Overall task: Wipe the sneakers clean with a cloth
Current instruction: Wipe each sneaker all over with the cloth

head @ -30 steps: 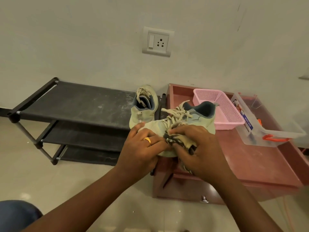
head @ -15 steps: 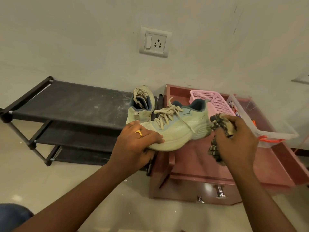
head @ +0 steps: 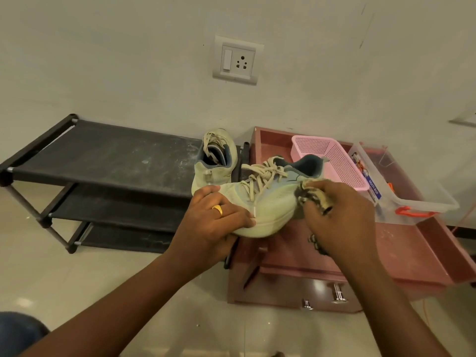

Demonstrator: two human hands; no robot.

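A pale green sneaker (head: 273, 202) with beige laces is held in the air over the front left corner of the reddish cabinet (head: 401, 256). My left hand (head: 213, 222), with a gold ring, grips its toe end. My right hand (head: 340, 217) holds a bunched dark-and-tan cloth (head: 313, 198) and presses it against the sneaker's side near the heel. The second sneaker (head: 215, 163) stands on the right end of the top shelf of the black shoe rack (head: 103, 161), its opening facing me.
A pink mesh basket (head: 332, 161) and a clear plastic box (head: 401, 191) with orange clips sit on the cabinet top behind the sneaker. A wall socket (head: 238, 60) is above. The rack has two lower shelves. Tiled floor lies below my arms.
My right hand with the cloth went from the laces out to the right past the heel, then came back onto the sneaker's side. My left hand kept its grip on the toe.
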